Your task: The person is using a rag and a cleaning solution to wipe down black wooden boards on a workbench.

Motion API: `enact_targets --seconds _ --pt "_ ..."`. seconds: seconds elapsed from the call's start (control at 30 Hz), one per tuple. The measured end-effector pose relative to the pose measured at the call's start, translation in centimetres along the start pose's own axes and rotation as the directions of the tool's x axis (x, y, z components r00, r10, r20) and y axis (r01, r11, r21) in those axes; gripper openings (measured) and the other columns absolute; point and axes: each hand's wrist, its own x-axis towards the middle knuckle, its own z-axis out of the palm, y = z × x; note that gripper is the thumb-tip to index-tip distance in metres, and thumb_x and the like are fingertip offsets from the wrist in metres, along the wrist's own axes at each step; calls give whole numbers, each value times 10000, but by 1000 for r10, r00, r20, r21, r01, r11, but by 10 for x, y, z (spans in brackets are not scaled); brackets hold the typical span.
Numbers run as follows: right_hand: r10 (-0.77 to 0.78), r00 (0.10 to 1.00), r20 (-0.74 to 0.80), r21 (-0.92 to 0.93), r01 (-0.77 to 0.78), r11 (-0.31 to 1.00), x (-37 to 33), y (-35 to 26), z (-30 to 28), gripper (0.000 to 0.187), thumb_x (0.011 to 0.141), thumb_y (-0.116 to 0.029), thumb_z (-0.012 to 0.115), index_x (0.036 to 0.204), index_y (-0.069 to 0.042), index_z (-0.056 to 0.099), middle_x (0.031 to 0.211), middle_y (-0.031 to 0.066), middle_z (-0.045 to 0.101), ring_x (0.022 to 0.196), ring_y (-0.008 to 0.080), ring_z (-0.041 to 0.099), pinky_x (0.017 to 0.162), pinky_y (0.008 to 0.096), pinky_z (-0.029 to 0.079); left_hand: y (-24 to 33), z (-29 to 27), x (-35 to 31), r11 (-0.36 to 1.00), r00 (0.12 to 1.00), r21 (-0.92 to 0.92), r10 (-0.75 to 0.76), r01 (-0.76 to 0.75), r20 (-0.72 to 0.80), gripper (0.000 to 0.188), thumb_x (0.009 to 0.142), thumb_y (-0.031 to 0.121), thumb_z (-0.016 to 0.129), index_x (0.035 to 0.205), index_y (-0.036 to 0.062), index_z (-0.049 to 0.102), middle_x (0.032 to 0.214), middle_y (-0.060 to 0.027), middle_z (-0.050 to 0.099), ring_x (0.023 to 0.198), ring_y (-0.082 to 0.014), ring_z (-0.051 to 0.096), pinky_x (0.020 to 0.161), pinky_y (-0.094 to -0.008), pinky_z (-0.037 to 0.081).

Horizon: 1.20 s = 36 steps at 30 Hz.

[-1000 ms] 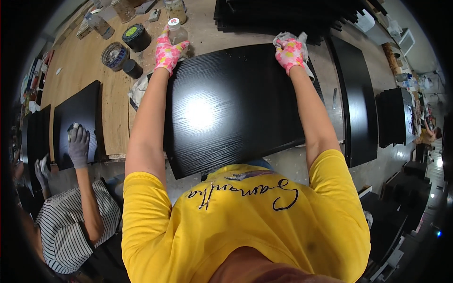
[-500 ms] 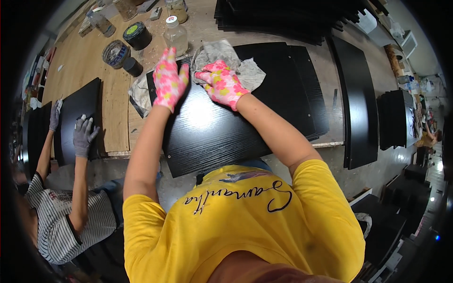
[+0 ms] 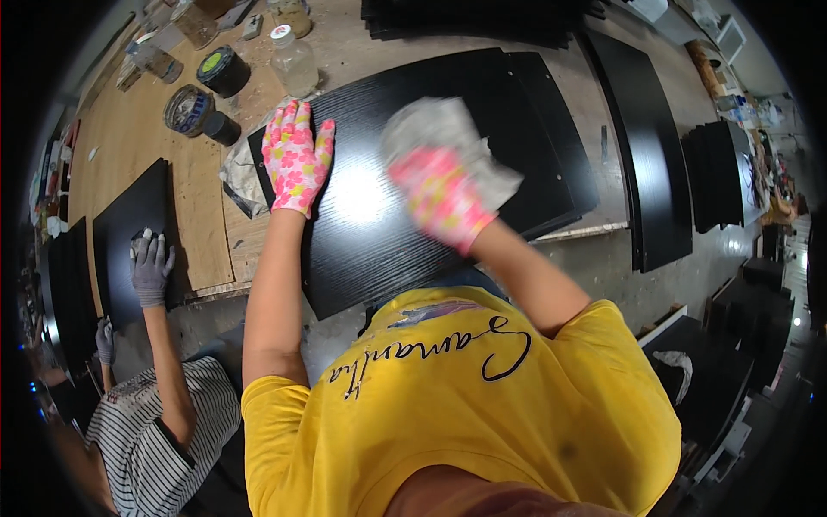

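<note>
A glossy black wood-grain panel (image 3: pixel 379 250) lies in front of me on the bench, on top of other black panels (image 3: pixel 551 129). My left hand (image 3: pixel 294 164), in a pink floral glove, rests flat along the panel's left edge with its fingers stretched out. In a matching glove, my right hand (image 3: pixel 438 196) is blurred by motion over the middle of the panel. It grips a crumpled greyish-white rag (image 3: pixel 448 129) that spreads out beyond the fingers. A second rag (image 3: pixel 244 177) is partly tucked under the panel's left corner.
Jars (image 3: pixel 295 65) and a black tub (image 3: pixel 223 71) stand on the wooden bench (image 3: pixel 202 207) at the far left. Stacked black boards (image 3: pixel 465 21) lie at the back; a long black board (image 3: pixel 642 146) is at the right. A co-worker's grey-gloved hand (image 3: pixel 153 267) touches another panel (image 3: pixel 129 224).
My right hand has swept the rag to the right and nearer over the panel. My left hand stays at the left edge. One of the co-worker's hands has dropped away from their panel.
</note>
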Motion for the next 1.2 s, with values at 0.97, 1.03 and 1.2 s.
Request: enact_targets --seconds 0.97,1.03,1.2 --pt "208 978 -31 -526 -193 828 30 64 -99 274 787 -144 640 1051 -167 710 1063 143 648 1054 358 580 934 438 456 -1 7 2 999 996 43 12 -16 87 620 943 510 443 1339 38 514 1433 -172 441 1375 -332 330 1152 -429 183" --pt "453 888 -77 -368 -447 815 34 111 -104 245 782 -157 649 1020 -160 710 998 142 646 971 347 609 848 428 486 3 4 5 999 997 20 38 -39 60 641 941 527 433 1361 47 492 1454 -166 416 1388 -328 308 1156 -427 168" --pt "252 968 -19 -490 -228 842 44 88 -104 167 799 -171 588 892 -102 709 955 169 667 924 362 634 810 425 517 -2 10 6 998 999 58 20 -22 45 634 936 536 447 1353 61 501 1438 -167 435 1367 -333 343 1141 -425 207"
